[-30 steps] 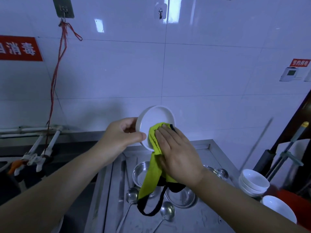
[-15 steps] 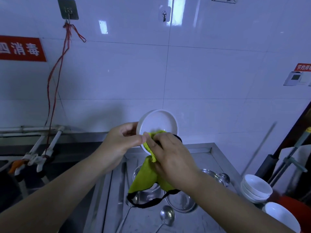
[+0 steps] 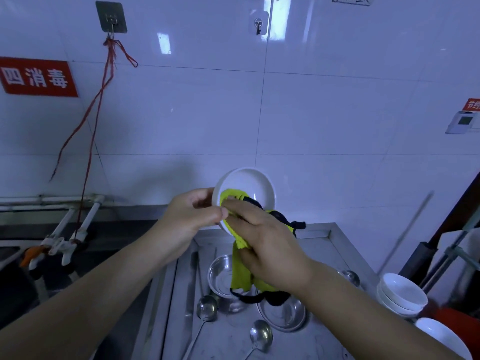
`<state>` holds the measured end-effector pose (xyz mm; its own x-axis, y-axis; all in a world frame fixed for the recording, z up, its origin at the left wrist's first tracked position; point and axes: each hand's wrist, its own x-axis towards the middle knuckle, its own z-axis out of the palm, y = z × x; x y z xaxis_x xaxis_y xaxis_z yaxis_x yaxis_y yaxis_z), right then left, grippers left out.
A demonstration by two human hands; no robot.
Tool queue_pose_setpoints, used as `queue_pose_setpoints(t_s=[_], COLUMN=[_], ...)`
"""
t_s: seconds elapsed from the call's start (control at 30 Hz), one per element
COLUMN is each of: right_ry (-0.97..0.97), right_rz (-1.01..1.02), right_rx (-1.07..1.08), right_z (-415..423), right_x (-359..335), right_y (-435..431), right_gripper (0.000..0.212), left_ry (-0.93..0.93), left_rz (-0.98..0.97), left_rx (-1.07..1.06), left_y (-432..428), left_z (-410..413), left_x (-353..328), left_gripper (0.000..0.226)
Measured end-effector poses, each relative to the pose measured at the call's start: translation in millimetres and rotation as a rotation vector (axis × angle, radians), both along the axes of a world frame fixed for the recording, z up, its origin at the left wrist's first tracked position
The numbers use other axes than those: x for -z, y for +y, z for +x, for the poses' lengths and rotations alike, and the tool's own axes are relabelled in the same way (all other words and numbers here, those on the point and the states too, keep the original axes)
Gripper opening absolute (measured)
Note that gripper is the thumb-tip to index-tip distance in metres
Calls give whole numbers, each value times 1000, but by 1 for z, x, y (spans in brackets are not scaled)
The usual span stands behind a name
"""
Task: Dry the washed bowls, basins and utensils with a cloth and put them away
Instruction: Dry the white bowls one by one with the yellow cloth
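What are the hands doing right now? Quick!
Left hand: holds the bowl by its rim.
Right hand: grips the cloth, pressing it into the bowl.

head | faces tiled wall [image 3: 337,113], tilted down | close over counter [image 3: 320,245]

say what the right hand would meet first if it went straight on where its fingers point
The right hand presses the cloth; straight on, that meets the inside of the white bowl, though depth is unclear.
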<state>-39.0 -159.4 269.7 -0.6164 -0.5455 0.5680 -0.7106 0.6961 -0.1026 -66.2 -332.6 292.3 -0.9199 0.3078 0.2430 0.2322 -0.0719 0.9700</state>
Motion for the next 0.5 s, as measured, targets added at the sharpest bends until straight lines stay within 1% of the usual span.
queue_pose_setpoints(t_s=[0.07,0.13,0.2,0.27,0.33,0.4,0.5], right_ry=[41,130,202,231,194,128,100], right_rz=[115,233,276,252,183,96,-30], right_rx=[-12,21,80,147,177,157,60], right_z=[-1,-4,-8,-11,-14,-14,-11], right_x=[7,12,16,19,21,19,11], right_y=[12,22,28,27,21,10,-3], right_gripper=[57,48,47,53,58,61,57], left_ry=[19,33,34,32,32,40,53], left_rz=[-42,-92,-121,-152,-173,-141,-77], left_rx=[-4,13,32,41,36,25,-12], left_y=[-5,-9,-9,-7,-4,2,8], left_z=[-1,0,2,4,6,7,5], left_x=[-4,-7,-8,-8,-7,-7,-8], left_gripper=[34,38,39,40,41,40,34])
